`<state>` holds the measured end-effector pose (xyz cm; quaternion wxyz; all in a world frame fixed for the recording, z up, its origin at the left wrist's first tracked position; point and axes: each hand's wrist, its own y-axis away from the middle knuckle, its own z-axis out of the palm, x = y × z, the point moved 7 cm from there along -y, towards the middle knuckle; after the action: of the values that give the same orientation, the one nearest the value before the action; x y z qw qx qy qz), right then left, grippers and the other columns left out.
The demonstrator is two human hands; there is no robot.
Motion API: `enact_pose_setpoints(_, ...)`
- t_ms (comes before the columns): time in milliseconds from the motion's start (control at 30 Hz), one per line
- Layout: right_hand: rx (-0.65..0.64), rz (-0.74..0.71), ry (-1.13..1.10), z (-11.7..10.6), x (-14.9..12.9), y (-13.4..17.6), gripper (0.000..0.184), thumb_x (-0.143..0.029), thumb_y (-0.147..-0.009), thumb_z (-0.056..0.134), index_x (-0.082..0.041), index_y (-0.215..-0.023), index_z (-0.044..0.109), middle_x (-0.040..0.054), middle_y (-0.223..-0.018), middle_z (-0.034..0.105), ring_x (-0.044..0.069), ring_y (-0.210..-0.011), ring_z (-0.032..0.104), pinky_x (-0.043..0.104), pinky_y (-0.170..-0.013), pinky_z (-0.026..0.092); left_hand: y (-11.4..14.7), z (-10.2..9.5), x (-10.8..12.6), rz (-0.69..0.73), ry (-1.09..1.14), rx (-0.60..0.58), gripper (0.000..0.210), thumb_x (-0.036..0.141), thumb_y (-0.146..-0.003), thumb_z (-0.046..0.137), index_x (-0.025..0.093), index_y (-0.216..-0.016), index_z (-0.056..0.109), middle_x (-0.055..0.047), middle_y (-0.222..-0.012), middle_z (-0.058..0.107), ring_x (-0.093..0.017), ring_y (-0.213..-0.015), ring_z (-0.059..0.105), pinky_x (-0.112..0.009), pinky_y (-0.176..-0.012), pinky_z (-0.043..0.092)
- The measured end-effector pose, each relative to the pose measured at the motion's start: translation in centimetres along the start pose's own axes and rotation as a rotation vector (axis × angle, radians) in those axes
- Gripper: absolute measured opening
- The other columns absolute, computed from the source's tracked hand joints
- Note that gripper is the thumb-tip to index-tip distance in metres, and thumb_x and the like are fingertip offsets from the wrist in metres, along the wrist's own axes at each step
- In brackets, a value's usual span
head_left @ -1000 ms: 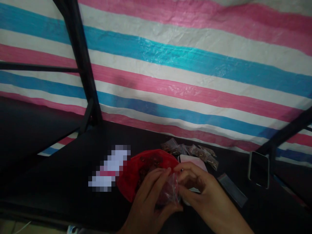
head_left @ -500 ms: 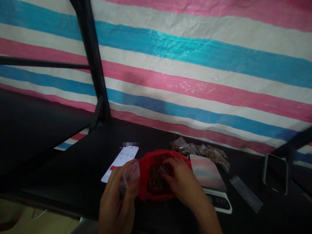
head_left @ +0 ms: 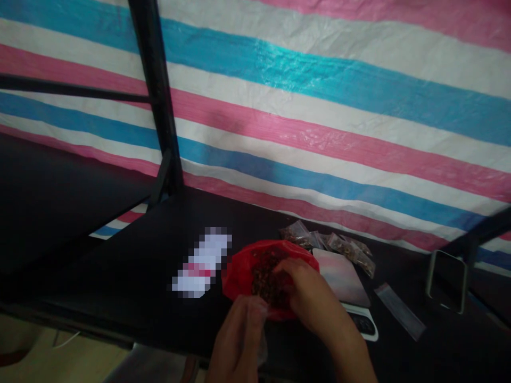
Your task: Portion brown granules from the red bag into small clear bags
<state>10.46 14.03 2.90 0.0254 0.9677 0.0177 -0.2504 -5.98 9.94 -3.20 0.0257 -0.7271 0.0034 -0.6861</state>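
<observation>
My left hand (head_left: 235,340) is closed on a small clear plastic bag (head_left: 261,346), held at the front side of a red plastic bag (head_left: 235,271). The red bag lies wide open on the black table, with many small dark brown pieces (head_left: 263,276) inside. Reaching into it from the right, my right hand (head_left: 303,284) has its fingers curled down among the pieces. Its fingertips are partly hidden, so what they grip is unclear. Just right of the red bag sits a white kitchen scale (head_left: 339,276), partly covered by my right forearm.
Several filled clear bags (head_left: 351,252) lie behind the scale. A flat clear zip bag (head_left: 401,311) is on its right, and a phone (head_left: 446,282) leans farther right. Another phone (head_left: 203,263), its lit screen blurred, lies left. A black post (head_left: 159,106) and striped sheet (head_left: 319,138) stand behind.
My left hand has moved right and down with the clear bag, away from the lit phone to the red bag's front. My right hand stays inside the red bag, its fingers now curled lower.
</observation>
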Motion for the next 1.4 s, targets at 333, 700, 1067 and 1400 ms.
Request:
enact_pose_setpoints(333, -0.004, 0.026, 0.127, 0.4, -0.6, -0.7, 0.050, 0.008, -0.079, 0.057, -0.017, -0.118, 0.076, 0.0140, -0.135, 0.073, 0.032, -0.130, 0.065, 0.044, -0.112, 0.048, -3.5, -1.1, -1.6, -0.237, 0.264, 0.194, 0.083, 0.103, -0.062, 0.060, 0.022, -0.071, 0.073, -0.007, -0.076, 0.075, -0.025, -0.074, 0.070, -0.033, -0.066, 0.061)
enact_pose_setpoints(700, 0.022, -0.067, -0.306, 1.6, -0.2, -0.7, 0.050, 0.007, -0.075, 0.059, -0.024, -0.110, 0.077, 0.0039, -0.116, 0.081, 0.024, -0.110, 0.074, 0.035, -0.098, 0.053, -3.7, -0.6, -2.4, -0.275, 0.339, 0.281, 0.075, 0.094, -0.070, 0.064, 0.020, -0.079, 0.075, -0.006, -0.078, 0.075, -0.024, -0.074, 0.070, -0.034, -0.064, 0.060)
enact_pose_setpoints(1067, 0.103, -0.166, -0.872, -1.7, 2.1, -0.5, 0.033, -0.012, -0.084, 0.072, -0.025, -0.114, 0.069, 0.0030, -0.117, 0.079, 0.021, -0.114, 0.074, 0.038, -0.107, 0.054, -5.2, -0.9, 1.5, 0.063, -0.009, 0.105, 0.052, 0.067, -0.086, 0.071, 0.026, -0.118, 0.072, -0.007, -0.122, 0.078, -0.030, -0.117, 0.071, -0.044, -0.102, 0.058)
enact_pose_setpoints(1400, 0.168, -0.284, -0.470, -3.8, -2.2, 2.4, 0.048, 0.004, -0.089, 0.058, -0.030, -0.117, 0.077, 0.0013, -0.127, 0.071, 0.017, -0.120, 0.068, 0.033, -0.111, 0.051, -5.1, 0.8, 1.0, 0.173, -0.150, -0.006, 0.049, 0.030, -0.082, 0.072, 0.032, -0.131, 0.075, -0.007, -0.136, 0.075, -0.033, -0.128, 0.066, -0.054, -0.111, 0.053)
